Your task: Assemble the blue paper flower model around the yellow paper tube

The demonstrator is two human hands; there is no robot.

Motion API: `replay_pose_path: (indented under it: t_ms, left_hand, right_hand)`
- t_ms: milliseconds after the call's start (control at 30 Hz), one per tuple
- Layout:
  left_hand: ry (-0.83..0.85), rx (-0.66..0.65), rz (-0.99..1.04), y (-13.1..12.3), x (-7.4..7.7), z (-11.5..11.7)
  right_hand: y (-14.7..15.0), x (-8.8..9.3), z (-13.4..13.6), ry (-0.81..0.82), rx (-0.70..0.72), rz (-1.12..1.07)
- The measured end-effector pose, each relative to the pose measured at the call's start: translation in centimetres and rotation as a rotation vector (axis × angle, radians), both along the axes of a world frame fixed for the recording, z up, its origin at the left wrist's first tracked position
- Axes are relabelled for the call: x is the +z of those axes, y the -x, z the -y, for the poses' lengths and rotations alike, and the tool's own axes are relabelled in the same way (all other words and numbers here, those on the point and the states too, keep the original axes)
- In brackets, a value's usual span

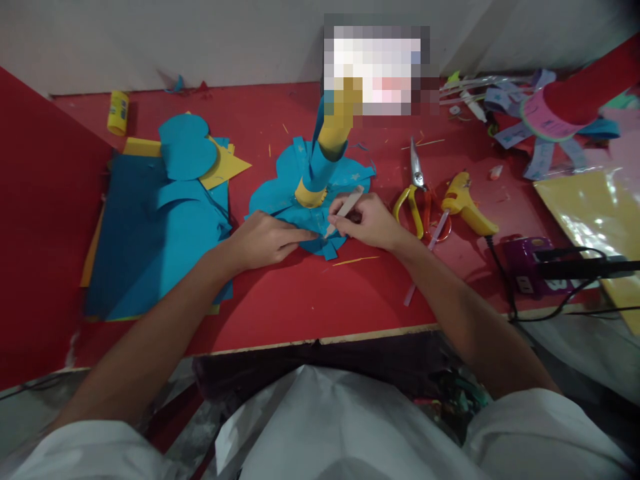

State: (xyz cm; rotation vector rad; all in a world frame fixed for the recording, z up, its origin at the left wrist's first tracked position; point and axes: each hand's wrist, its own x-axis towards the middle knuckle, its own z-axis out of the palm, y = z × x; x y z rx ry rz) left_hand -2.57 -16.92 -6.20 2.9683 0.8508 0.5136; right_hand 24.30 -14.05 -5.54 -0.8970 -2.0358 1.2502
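Note:
A blue flower-shaped paper piece [287, 160] lies on the red table, with a blue and yellow paper tube [320, 167] standing tilted from its middle. My left hand [263, 239] rests at the paper's near left edge, index finger stretched out and pressing on it, the others loosely bent. Between the thumb and fingers of my right hand [373, 220] is a whitish pen-like stick [350, 202]. Its tip points down at the blue paper, close to my left fingertip. Whether the tip touches the paper, I cannot tell.
Blue and yellow paper sheets [135, 233] are stacked on the left, near a yellow glue stick [118, 113]. To the right lie yellow-handled scissors [415, 193], a yellow glue gun [467, 203] and a purple box [535, 267] with cables. A red paper tube [600, 87] stands farther right.

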Motion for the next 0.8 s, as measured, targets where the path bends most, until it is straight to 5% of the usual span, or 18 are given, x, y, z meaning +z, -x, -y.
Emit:
replay_pose_path:
  t_ms: [800]
  left_hand:
    - [-0.004, 0.017, -0.015, 0.0, -0.1, 0.05]
  right_hand:
    - [0.07, -0.16, 0.22, -0.001, 0.027, 0.011]
